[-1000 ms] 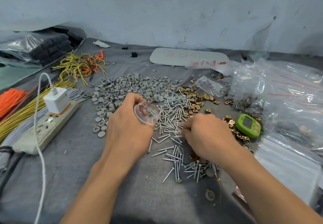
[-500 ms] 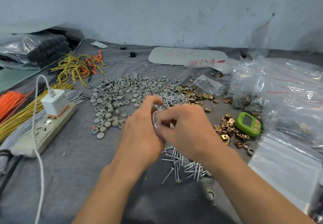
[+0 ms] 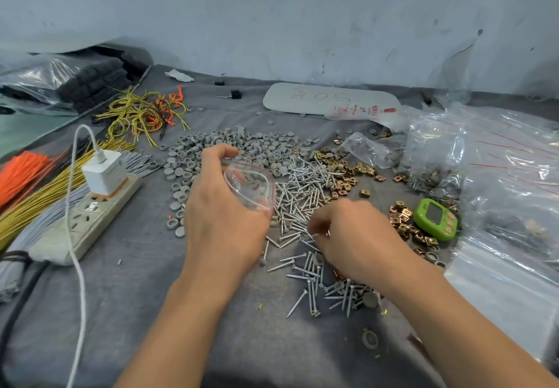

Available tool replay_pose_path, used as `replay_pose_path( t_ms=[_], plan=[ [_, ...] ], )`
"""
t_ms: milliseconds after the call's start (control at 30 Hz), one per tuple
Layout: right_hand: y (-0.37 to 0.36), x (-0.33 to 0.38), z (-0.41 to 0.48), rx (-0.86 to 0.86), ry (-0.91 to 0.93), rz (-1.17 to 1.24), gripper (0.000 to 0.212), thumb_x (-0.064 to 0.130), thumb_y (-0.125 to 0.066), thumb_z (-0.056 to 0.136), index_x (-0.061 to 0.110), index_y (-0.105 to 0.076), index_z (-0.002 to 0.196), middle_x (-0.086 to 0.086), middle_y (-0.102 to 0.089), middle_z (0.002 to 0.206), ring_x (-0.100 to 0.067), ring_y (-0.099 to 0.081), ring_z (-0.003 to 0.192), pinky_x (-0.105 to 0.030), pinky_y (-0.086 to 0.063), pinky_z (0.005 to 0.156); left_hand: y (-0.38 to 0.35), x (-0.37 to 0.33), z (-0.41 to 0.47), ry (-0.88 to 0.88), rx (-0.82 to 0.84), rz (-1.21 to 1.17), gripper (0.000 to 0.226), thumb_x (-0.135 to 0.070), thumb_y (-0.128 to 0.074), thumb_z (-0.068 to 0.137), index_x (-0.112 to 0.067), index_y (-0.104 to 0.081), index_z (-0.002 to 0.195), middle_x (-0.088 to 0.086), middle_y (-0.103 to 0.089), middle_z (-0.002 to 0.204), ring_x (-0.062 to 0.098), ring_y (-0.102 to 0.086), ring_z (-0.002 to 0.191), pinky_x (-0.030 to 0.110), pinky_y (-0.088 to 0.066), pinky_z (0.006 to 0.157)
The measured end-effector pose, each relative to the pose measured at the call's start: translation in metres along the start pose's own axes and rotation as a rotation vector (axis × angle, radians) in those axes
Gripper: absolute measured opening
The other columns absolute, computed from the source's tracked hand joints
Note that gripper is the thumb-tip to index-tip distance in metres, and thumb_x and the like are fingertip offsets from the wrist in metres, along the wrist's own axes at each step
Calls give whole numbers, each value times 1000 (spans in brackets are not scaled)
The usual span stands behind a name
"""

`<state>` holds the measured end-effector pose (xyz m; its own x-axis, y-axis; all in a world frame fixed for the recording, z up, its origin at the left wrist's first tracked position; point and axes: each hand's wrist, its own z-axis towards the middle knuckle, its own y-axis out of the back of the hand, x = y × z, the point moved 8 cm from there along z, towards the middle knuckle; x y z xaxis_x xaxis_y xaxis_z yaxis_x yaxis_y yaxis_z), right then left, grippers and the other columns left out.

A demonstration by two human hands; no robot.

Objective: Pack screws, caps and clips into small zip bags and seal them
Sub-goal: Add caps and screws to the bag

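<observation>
Holding the small zip bag (image 3: pixel 249 186) in our left hand (image 3: pixel 223 215), we have fingers and thumb curled round it, and its red-lined mouth stands wide. It is lifted above the bench (image 3: pixel 136 297), between the grey caps (image 3: pixel 242 145) and the screws (image 3: pixel 302 194). Our right hand (image 3: pixel 354 236) is down in the screws with fingers bent; it is blurred, so we cannot tell if it pinches one. Brass clips (image 3: pixel 341 173) lie right of the screws, near a small green device (image 3: pixel 435 218). A power strip (image 3: pixel 87 218) lies at the left.
</observation>
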<state>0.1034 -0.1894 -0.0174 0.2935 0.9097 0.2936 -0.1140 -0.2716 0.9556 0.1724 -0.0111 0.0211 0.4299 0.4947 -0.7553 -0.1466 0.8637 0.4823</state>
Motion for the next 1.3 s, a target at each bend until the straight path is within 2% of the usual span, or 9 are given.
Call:
replay_pose_path(
  t_ms=[267, 400, 567, 767, 933, 1100, 1167, 1233, 1300],
  plan=[
    [-13, -1, -1, 54, -11, -43, 29, 3, -58, 85, 31, -61, 94, 4, -65, 87, -22, -61, 76, -32, -42, 57, -5, -5, -1, -19, 19, 22, 72, -24, -87, 69, -42, -42, 123, -10, -62, 103, 20, -61, 92, 38, -49, 80],
    [3, -5, 0, -80, -45, -25, 36, 1, -60, 86, 34, -65, 100, 6, -69, 97, -23, -64, 85, -35, -55, 69, -7, -4, -1, -17, 45, 47, 71, -24, -86, 70, -45, -41, 121, -10, -62, 101, 20, -60, 90, 35, -44, 74],
    [33, -2, -5, -387, 55, 601, 41, -3, -63, 86, 33, -78, 99, 19, -64, 73, -1, -60, 65, -11, -42, 57, -26, -7, -6, -58, 162, 114, 65, -26, -84, 74, -44, -40, 118, -11, -59, 103, 18, -57, 95, 33, -40, 76],
    [28, 24, -1, -365, 134, 855, 20, 7, -73, 78, 27, -76, 75, 11, -74, 68, -4, -69, 62, -20, -51, 57, -48, -23, -16, -184, 241, 162, 44, -22, -72, 77, -37, -47, 109, -20, -51, 98, 8, -45, 89, 22, -24, 69],
    [14, 35, 7, -188, 195, 737, 18, 19, -68, 89, 19, -80, 76, 4, -67, 60, -2, -54, 57, -25, -43, 57, -44, -18, -13, -177, 225, 97, 33, -15, -68, 81, -35, -49, 100, -16, -57, 91, 8, -48, 85, 16, -36, 66],
    [40, 6, 0, -487, 64, 766, 19, 24, -71, 89, 36, -80, 78, 14, -73, 67, -1, -61, 54, -18, -46, 48, -28, -11, -7, -88, 152, 74, 41, -26, -79, 78, -38, -49, 102, -15, -58, 94, 10, -51, 88, 24, -31, 67],
    [28, -2, 8, -289, -43, 529, 16, 24, -72, 90, 37, -80, 86, 21, -75, 75, 3, -67, 68, -12, -53, 63, -21, -8, -4, -68, 116, 71, 41, -25, -81, 78, -36, -50, 102, -13, -60, 96, 14, -54, 89, 25, -28, 68],
    [4, -7, 12, -22, -90, 210, 15, 25, -72, 91, 36, -78, 99, 16, -76, 94, -8, -70, 85, -27, -60, 81, -15, -4, -1, -34, 98, 75, 42, -20, -81, 77, -35, -51, 103, -11, -61, 98, 16, -56, 90, 26, -28, 67],
    [-9, -6, 9, 103, -94, 31, 12, 25, -71, 91, 33, -73, 100, 6, -73, 101, -19, -69, 89, -37, -61, 80, -12, -1, 0, 0, 95, 79, 44, -14, -78, 77, -36, -51, 103, -11, -62, 100, 17, -57, 91, 28, -31, 69]
  ],
)
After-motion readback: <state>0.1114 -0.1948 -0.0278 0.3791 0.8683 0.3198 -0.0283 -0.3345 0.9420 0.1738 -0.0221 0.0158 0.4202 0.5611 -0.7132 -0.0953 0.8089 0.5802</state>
